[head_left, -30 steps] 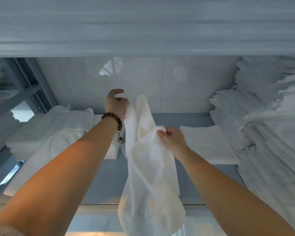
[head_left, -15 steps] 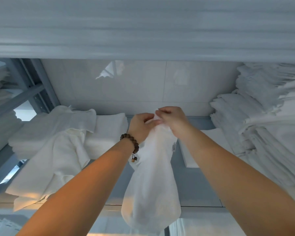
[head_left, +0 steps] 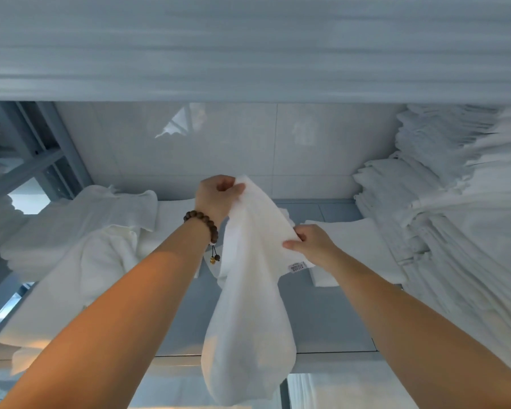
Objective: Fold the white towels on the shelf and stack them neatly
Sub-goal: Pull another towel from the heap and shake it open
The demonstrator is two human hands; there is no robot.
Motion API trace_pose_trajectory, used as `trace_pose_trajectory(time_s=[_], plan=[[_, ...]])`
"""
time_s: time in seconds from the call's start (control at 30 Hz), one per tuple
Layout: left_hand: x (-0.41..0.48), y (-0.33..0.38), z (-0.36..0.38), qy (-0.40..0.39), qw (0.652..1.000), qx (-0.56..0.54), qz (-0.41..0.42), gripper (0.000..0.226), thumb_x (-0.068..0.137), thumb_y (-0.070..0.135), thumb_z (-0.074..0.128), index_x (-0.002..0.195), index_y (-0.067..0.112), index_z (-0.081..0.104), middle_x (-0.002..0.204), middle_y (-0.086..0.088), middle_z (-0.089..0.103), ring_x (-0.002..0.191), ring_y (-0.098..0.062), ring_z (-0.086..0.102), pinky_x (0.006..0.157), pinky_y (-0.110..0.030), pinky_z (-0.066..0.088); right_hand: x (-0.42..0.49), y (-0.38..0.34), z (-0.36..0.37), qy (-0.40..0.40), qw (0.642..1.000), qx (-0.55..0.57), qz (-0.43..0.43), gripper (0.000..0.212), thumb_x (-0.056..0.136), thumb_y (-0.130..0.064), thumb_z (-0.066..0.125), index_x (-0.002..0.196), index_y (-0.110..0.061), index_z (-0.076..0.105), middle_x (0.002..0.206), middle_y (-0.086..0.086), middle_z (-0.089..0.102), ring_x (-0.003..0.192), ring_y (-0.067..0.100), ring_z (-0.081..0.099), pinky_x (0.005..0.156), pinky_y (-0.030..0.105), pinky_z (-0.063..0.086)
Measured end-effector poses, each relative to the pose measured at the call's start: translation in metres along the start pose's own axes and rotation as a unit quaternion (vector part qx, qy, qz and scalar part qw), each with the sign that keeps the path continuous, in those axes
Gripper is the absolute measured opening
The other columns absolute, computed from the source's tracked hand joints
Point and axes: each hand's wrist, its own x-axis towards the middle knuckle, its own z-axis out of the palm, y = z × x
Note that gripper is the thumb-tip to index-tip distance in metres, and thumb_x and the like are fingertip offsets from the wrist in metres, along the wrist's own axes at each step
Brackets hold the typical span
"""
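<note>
- The white towel [head_left: 248,305] hangs in the air from the two hands, over the grey shelf board [head_left: 331,320]. It touches nothing else that I can see.
- The left hand [head_left: 216,199], with a wooden bead bracelet [head_left: 202,221] at its wrist, pinches the towel's topmost corner between thumb and curled fingers.
- The right hand [head_left: 313,246] is lower and to the right of the left one. It pinches the towel's edge just above the sewn care label [head_left: 297,267].
- The step in hand looks like finding the next corner so the towel can be opened flat.
- To do it well, the left hand should hold its corner high and firm. The right hand should slide its pinch along the hem to that corner without letting the edge slip out.
- Both hands should then draw apart until the top hem is taut and level, so the first fold lands square.
- The towel's long axis runs near vertical. Its top end is at the left hand and its bottom end droops below both wrists. It is bunched, not spread.
- Through the folds it is hard to tell whether the right hand has the short hem or the long side.
- Just beyond the right hand lies a folded towel [head_left: 357,240], probably the stack to build on.
</note>
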Motion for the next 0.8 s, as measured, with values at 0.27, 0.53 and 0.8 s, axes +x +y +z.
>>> trace_pose_trajectory(time_s=[0.27, 0.53, 0.8], plan=[[0.000, -0.025, -0.009, -0.036, 0.988, -0.094, -0.114, 0.029, 0.082, -0.003, 0.060, 0.102, 0.018, 0.067, 0.094, 0.003, 0.068, 0.078, -0.010, 0.066, 0.064, -0.020, 0.051, -0.001, 0.010, 0.000, 0.073, 0.988, 0.132, 0.040, 0.012, 0.089, -0.019, 0.060, 0.094, -0.010, 0.065, 0.097, 0.020, 0.066, 0.087, 0.031, 0.062, 0.076, 0.043, 0.049], [-0.011, -0.030, -0.005, 0.032, 0.993, -0.051, -0.097, 0.017, 0.076, 0.010, 0.072, 0.078, 0.026, 0.068, 0.083, -0.001, 0.069, 0.076, -0.018, 0.064, 0.075, -0.031, 0.056, -0.005, -0.027, -0.008, 0.049, 0.904, 0.424, 0.027, 0.017, 0.087, 0.001, 0.060, 0.098, -0.007, 0.051, 0.095, 0.024, 0.057, 0.075, 0.028, 0.065, 0.067, 0.036, 0.060], [-0.028, -0.017, -0.010, -0.092, 0.993, -0.069, -0.025, 0.030, 0.081, -0.004, 0.062, 0.092, 0.024, 0.070, 0.090, -0.008, 0.071, 0.084, -0.023, 0.065, 0.082, -0.038, 0.055, -0.012, -0.046, -0.009, -0.121, 0.887, 0.441, -0.068, 0.029, 0.086, 0.015, 0.052, 0.111, 0.000, 0.059, 0.098, 0.016, 0.071, 0.098, 0.022, 0.068, 0.084, 0.025, 0.056]])
